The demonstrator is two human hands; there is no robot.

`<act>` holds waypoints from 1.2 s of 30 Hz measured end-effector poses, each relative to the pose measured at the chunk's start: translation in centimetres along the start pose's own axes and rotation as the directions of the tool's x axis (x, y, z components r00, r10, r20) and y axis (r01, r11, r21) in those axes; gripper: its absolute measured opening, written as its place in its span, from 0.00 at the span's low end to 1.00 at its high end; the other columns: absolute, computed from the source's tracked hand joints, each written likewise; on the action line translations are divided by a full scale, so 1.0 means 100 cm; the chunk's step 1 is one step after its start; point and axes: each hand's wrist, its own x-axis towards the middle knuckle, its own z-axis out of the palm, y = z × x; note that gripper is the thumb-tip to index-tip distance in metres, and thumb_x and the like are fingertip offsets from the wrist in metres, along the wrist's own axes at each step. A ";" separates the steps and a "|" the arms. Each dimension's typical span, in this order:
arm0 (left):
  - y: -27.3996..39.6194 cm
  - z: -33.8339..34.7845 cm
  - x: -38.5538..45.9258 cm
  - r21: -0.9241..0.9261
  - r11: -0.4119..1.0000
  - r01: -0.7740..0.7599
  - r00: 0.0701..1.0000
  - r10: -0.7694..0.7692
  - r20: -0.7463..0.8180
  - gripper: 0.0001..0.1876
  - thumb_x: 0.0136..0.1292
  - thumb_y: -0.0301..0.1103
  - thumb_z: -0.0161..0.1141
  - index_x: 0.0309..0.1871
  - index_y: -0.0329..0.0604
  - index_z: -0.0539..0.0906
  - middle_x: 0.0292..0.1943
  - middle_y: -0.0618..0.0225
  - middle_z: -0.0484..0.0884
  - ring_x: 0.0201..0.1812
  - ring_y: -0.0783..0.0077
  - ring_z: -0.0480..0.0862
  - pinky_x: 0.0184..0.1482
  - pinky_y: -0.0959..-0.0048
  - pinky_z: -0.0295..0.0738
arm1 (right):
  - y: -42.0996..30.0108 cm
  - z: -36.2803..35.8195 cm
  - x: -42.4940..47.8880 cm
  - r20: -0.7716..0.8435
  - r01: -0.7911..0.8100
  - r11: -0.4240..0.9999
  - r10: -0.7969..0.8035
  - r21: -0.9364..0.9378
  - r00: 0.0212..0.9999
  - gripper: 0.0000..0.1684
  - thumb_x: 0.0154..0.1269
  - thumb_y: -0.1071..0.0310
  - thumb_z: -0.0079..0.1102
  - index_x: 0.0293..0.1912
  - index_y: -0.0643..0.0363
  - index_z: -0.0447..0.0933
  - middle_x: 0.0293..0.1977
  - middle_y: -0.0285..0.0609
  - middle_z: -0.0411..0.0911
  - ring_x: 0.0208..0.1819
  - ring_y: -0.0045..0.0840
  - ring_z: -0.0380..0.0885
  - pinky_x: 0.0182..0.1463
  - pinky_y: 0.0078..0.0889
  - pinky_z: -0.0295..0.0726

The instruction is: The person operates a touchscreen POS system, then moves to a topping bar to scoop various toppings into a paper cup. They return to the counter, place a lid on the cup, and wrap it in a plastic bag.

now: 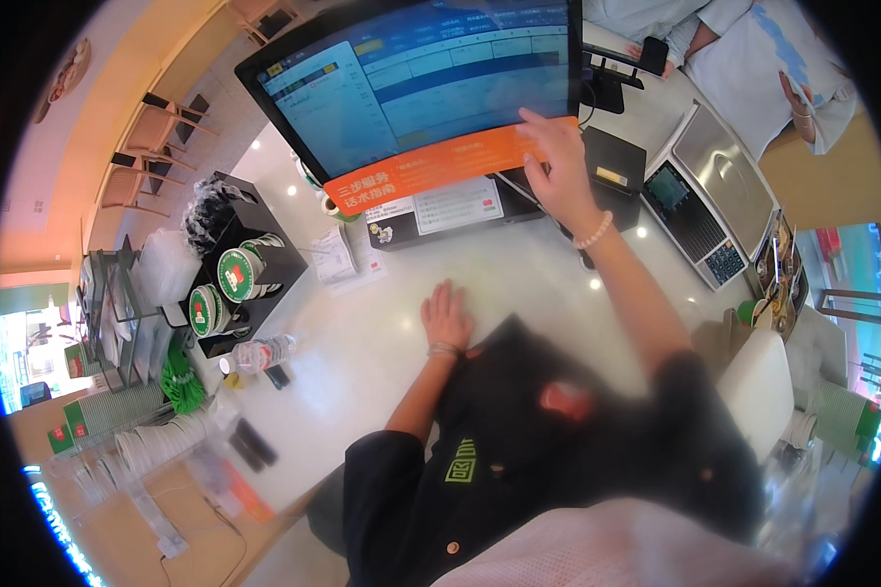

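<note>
My right hand (554, 165), a beaded bracelet on its wrist, is raised at the lower right corner of a touchscreen monitor (448, 81), fingers spread and one fingertip near the screen; whether it touches cannot be told. An orange printed strip (426, 167) runs along the monitor's lower edge, partly behind this hand. My left hand (446, 317) rests on the white counter (367, 315) with fingers apart and nothing in it. Below the monitor lie a dark box with a printed card (459, 208) on it and a paper receipt (332, 254).
A black organizer (283, 253) with green-lidded cups, a lying plastic bottle (264, 354) and stacked cups (163, 442) are at the left. At the right stand a digital scale (712, 191) and a black box (613, 161). Two people are across the counter, one with a phone (654, 56).
</note>
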 end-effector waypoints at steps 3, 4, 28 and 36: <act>0.000 0.002 0.001 -0.001 1.000 -0.006 1.000 0.006 -0.003 0.27 0.54 0.40 0.58 0.60 0.50 0.75 0.69 0.62 0.65 0.70 0.59 0.62 0.69 0.53 0.51 | 0.006 -0.008 0.003 -0.023 0.008 0.999 -0.009 -0.038 1.000 0.23 0.53 0.79 0.55 0.51 0.59 0.75 0.58 0.41 0.75 0.52 0.39 0.70 0.59 0.37 0.68; 0.001 0.002 0.002 -0.004 1.000 -0.008 1.000 0.008 -0.008 0.27 0.54 0.40 0.58 0.60 0.50 0.75 0.69 0.62 0.65 0.70 0.59 0.62 0.69 0.53 0.51 | 0.007 -0.010 0.003 -0.020 -0.004 0.999 0.003 -0.044 1.000 0.23 0.53 0.79 0.55 0.51 0.59 0.75 0.59 0.42 0.74 0.52 0.39 0.70 0.59 0.37 0.68; -0.001 0.005 0.000 -0.024 0.998 0.064 0.997 -0.063 0.049 0.28 0.52 0.39 0.59 0.60 0.52 0.74 0.70 0.63 0.63 0.71 0.62 0.61 0.70 0.54 0.49 | 0.004 -0.008 0.004 0.017 -0.007 0.998 0.008 -0.059 1.000 0.21 0.56 0.78 0.54 0.51 0.59 0.75 0.60 0.39 0.73 0.55 0.38 0.68 0.64 0.38 0.63; 0.002 0.001 0.001 -0.013 0.997 0.072 0.996 -0.071 0.058 0.28 0.53 0.39 0.58 0.61 0.52 0.74 0.70 0.63 0.64 0.71 0.61 0.60 0.70 0.53 0.48 | -0.003 -0.004 0.012 0.040 -0.005 0.999 0.007 -0.054 0.999 0.23 0.54 0.78 0.55 0.52 0.58 0.74 0.64 0.39 0.69 0.56 0.38 0.67 0.64 0.38 0.62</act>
